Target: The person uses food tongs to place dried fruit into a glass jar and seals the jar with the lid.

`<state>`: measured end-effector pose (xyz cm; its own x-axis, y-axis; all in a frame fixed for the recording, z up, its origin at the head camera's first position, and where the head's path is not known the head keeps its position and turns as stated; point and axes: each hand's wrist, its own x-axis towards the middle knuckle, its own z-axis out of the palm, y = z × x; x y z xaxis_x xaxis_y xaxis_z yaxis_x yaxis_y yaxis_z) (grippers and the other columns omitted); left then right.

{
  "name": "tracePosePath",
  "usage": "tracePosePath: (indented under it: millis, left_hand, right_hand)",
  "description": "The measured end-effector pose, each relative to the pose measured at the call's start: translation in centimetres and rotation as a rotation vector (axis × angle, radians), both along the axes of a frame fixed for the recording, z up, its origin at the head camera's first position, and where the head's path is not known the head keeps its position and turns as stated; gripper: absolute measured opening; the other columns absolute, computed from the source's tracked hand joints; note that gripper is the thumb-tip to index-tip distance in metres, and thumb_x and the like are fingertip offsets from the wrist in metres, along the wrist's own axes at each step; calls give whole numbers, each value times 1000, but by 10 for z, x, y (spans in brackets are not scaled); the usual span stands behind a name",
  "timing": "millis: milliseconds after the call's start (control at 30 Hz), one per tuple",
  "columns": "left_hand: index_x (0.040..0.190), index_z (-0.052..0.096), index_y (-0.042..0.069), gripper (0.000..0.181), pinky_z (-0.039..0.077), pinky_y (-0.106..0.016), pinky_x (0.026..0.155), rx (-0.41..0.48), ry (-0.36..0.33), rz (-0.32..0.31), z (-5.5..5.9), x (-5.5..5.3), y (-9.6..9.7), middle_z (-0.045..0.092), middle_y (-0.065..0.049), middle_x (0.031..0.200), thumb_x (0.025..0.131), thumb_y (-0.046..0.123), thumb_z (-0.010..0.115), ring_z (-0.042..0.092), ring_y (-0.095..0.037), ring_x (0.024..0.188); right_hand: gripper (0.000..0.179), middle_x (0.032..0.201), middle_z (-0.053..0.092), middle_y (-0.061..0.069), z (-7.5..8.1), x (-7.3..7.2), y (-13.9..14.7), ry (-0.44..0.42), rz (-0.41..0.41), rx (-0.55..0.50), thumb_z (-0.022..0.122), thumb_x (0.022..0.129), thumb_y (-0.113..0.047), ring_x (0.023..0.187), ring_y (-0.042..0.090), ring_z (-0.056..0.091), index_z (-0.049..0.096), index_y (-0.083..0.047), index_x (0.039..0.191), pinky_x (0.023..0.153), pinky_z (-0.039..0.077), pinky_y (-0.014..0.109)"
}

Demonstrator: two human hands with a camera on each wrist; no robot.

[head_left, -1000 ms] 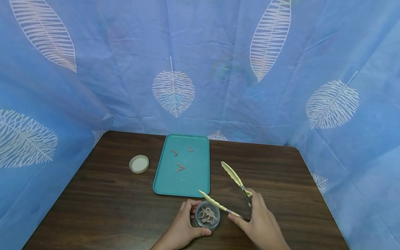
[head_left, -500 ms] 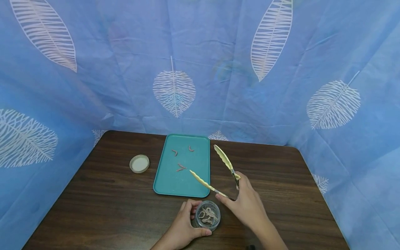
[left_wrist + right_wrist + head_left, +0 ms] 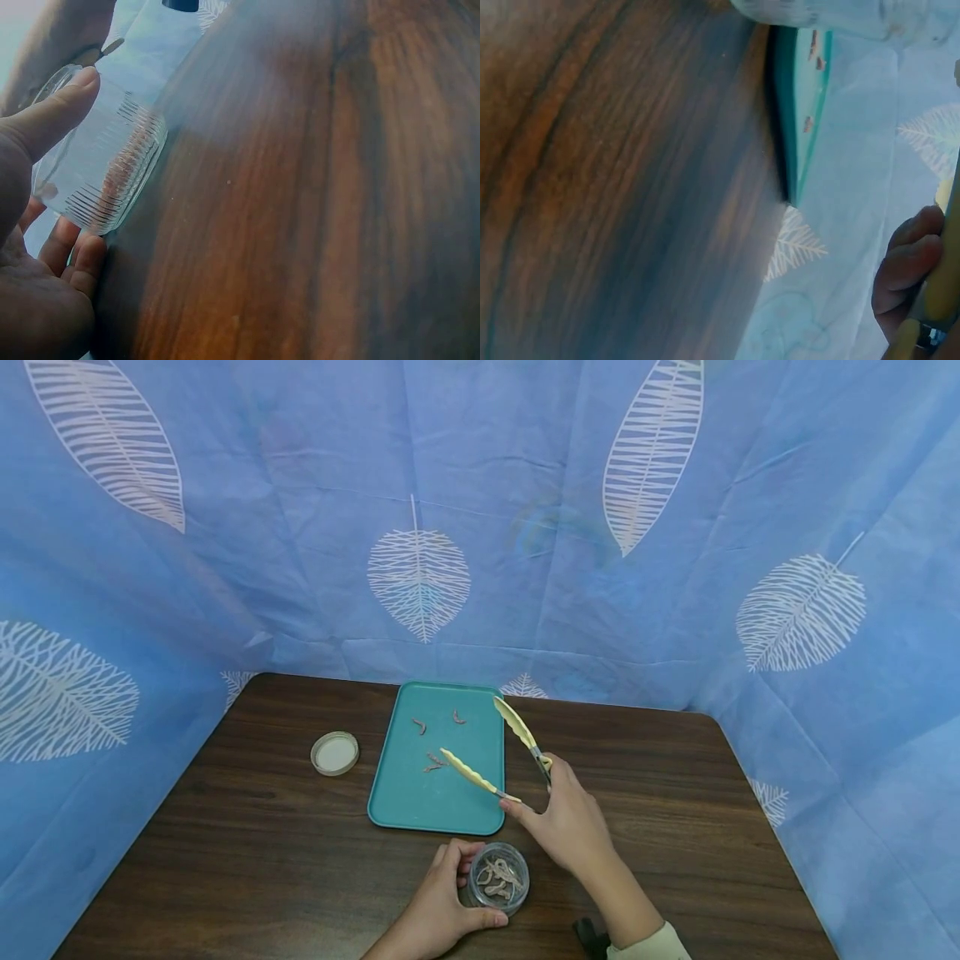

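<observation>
Blue cloth [image 3: 517, 602] on three sides — white leaf prints [image 3: 417, 578] — dark wood-grain table [image 3: 247, 860].

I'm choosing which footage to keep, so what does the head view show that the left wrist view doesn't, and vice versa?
Only the head view: the teal tray, the worm-like pieces on it and the loose round lid; it also shows yellow tongs in the right hand, which I can't make out in the other.

Only the left wrist view: short parallel lines low on the side of the clear jar.

Both: the left hand holding that jar, the dark wooden table and the blue leaf-print cloth.
</observation>
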<state>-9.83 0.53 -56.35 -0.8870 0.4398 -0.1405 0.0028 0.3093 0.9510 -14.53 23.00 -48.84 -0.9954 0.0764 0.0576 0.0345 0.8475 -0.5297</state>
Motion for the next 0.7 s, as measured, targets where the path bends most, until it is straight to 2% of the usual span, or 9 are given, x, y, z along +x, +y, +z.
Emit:
tracePosePath:
  millis: [167, 367, 500, 633, 700]
  left_hand:
    - [146, 52, 16, 84, 47, -23, 96, 6, -2, 0, -1, -1, -1, 51, -9, 133, 78, 28, 101, 48, -16, 116]
    - [146, 52, 19, 85, 47, -22, 97, -13, 1, 4, -3, -3, 0, 52, -6, 131, 78, 34, 101, 49, -14, 116]
    - [147, 52, 20, 85, 48, -22, 98, -11, 12, 2, -3, -3, 0, 52, -5, 132, 78, 36, 100, 49, -13, 117]
    - [147, 52, 19, 84, 49, -23, 98, -7, 19, -5, -2, -2, -1, 51, -7, 133, 80, 34, 99, 48, -14, 117]
    - [147, 52, 19, 84, 48, -23, 98, -8, 11, -5, -1, -1, -2, 51, -7, 133, 80, 34, 99, 48, -15, 117]
  right_hand:
    - [105, 129, 72, 15, -5, -11, 0, -14, -14, 11, 70, 87, -84, 87, 26, 71, 40, -17, 162, 59, 48, 35]
    - [99, 119, 74, 12, -12, -19, -1, -20, 23, 57, 70, 90, -80, 66, 17, 58, 47, -13, 160, 57, 44, 34]
    - [91, 126, 75, 10, -17, -24, -3, -32, 54, 127, 71, 93, -75, 69, 17, 62, 53, -14, 157, 61, 51, 38]
    - [81, 137, 75, 9, -23, -31, -8, -60, 87, 166, 71, 95, -71, 85, 24, 73, 58, -17, 153, 75, 61, 48]
    - [77, 138, 75, 8, -26, -35, -12, -81, 109, 173, 71, 96, -70, 86, 25, 74, 60, -19, 152, 75, 61, 49]
